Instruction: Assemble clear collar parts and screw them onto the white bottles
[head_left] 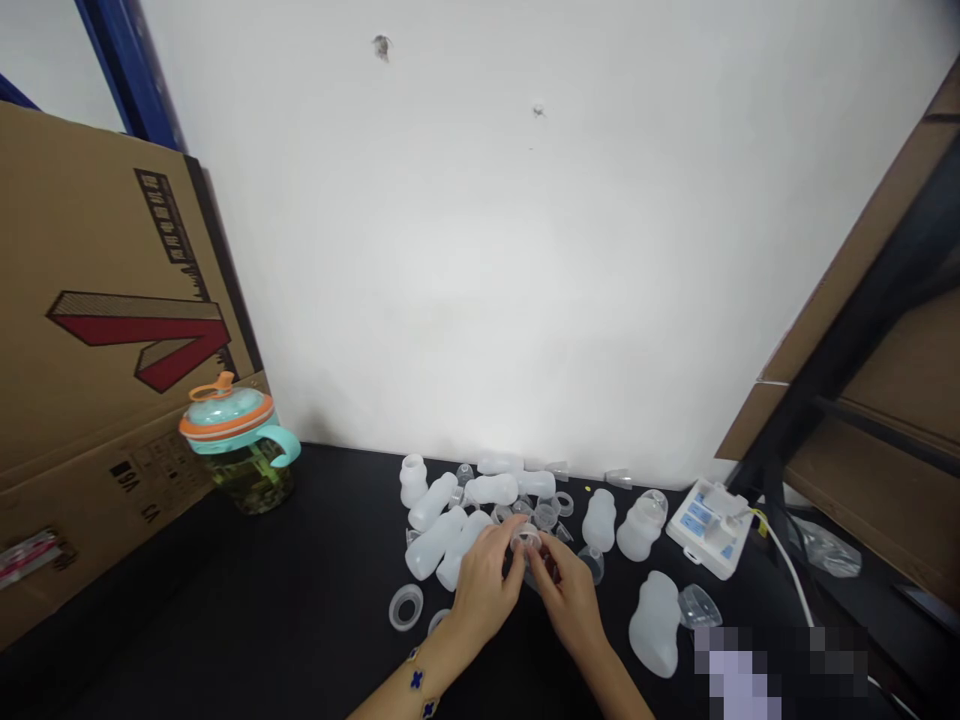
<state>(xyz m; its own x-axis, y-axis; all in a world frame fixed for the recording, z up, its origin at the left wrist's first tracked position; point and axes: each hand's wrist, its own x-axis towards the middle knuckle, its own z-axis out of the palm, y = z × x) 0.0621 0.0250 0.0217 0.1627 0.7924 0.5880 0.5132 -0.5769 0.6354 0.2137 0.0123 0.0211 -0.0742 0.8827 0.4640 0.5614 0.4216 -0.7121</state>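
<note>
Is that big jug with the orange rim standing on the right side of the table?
No, the jug stands at the left, beside the cardboard box.

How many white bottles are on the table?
10 bottles: four left of the hands, three in the pile behind them, three on the right. The hands may hide others.

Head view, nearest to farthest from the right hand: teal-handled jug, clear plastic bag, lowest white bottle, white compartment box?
From the right hand:
1. Lowest white bottle, just right
2. White compartment box, farther right
3. Clear plastic bag, right, past the box
4. Teal-handled jug, far left
</note>
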